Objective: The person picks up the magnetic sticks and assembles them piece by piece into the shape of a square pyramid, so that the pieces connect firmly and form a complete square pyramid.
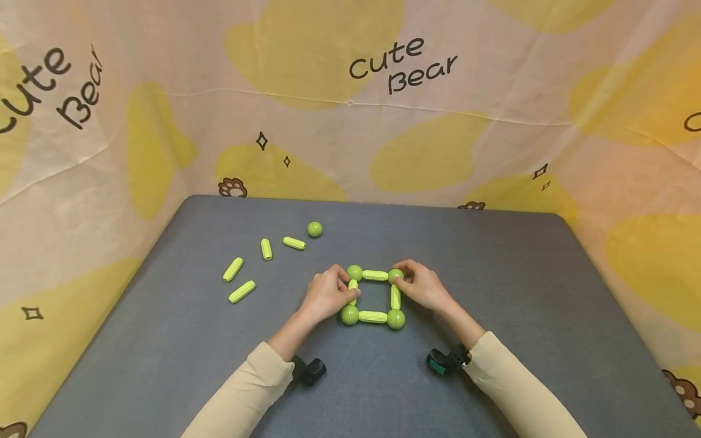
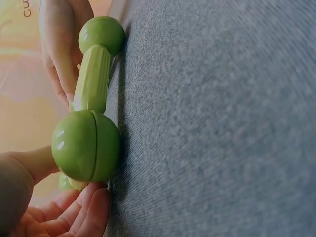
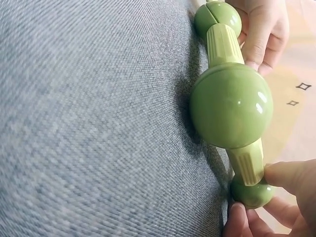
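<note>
A square of green balls and pale yellow-green ribbed rods lies on the table, with a ball (image 1: pixel 396 319) at each corner and a rod (image 1: pixel 373 317) along each side. My left hand (image 1: pixel 327 293) holds the left side rod (image 1: pixel 353 286), thumb over it and fingers on its outer side. At the far right corner my right hand (image 1: pixel 424 287) pinches the ball (image 1: pixel 395 277) between thumb and fingers. In the right wrist view, the near right ball (image 3: pixel 231 104) stands in front of that hand. The near left ball (image 2: pixel 86 145) partly hides the left fingers in the left wrist view.
Left of the square lie several loose rods, among them one rod (image 1: pixel 242 292) nearest the left forearm and another (image 1: pixel 294 243) farther back. A loose green ball (image 1: pixel 314 229) sits behind them. Printed cloth (image 1: pixel 306 79) surrounds the grey table (image 1: pixel 493 274) at the back and sides.
</note>
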`<state>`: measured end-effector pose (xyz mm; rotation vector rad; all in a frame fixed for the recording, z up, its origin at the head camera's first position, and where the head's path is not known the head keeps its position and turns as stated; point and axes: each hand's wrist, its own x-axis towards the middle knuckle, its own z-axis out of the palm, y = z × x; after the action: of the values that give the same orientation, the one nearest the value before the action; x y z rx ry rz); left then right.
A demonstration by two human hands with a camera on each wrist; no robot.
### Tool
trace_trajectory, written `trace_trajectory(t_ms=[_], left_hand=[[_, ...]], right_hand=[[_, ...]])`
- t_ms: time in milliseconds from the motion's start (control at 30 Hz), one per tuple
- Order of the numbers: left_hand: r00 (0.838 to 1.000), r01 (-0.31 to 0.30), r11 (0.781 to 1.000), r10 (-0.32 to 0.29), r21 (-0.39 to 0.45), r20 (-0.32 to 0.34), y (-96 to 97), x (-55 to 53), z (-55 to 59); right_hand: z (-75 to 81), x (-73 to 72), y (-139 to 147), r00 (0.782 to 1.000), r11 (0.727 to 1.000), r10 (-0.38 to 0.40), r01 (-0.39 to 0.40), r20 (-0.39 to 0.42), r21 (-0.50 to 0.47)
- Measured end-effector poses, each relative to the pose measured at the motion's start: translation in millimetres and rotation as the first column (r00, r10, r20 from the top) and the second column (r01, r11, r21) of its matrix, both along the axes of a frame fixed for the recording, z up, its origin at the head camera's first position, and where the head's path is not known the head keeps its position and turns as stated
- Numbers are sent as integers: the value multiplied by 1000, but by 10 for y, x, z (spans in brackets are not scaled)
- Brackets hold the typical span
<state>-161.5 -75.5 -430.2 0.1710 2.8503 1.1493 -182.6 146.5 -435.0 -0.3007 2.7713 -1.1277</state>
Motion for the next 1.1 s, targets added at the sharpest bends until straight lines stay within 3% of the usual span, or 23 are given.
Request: trace_trajectory(t_ms=[533, 1100], left_hand=[[1000, -21, 1000, 21, -20, -4, 15, 82, 27], [1000, 16, 1000, -16, -22, 5, -20, 113, 24]], right_hand=[[5, -25, -2, 999, 999, 37, -37, -13, 18], [-13, 9, -3, 998, 998, 55, -54, -31, 14]])
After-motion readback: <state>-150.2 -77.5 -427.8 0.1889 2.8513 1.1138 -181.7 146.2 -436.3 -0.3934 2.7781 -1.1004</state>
